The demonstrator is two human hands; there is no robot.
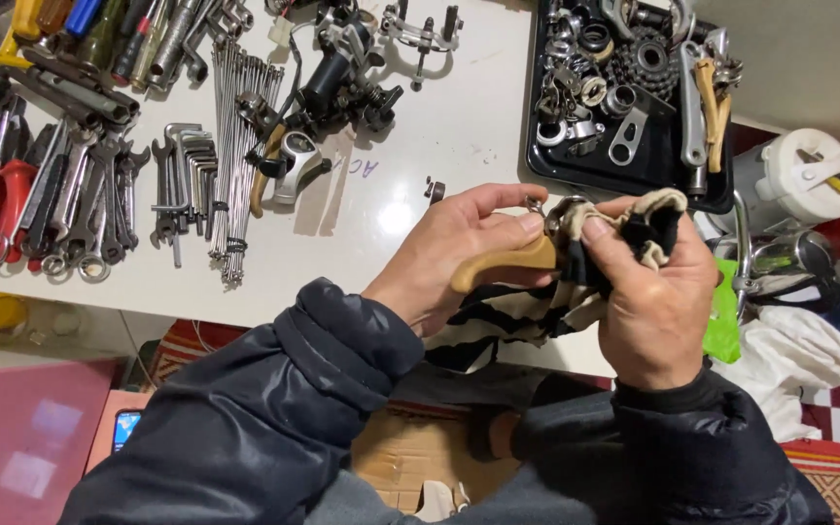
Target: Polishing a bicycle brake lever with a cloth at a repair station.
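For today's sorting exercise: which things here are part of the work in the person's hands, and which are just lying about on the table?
In the work:
left hand, holding a tan-handled metal part
right hand, rubbing it with a black-and-cream striped rag

Lying about:
wrenches
hex keys
bundle of spokes
black tray of small metal parts
screwdrivers

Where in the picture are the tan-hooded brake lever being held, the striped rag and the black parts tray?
tan-hooded brake lever [503,264]: head view, on the tan hood.
striped rag [507,321]: head view, on the hanging folds below the hands.
black parts tray [537,146]: head view, on its left rim.
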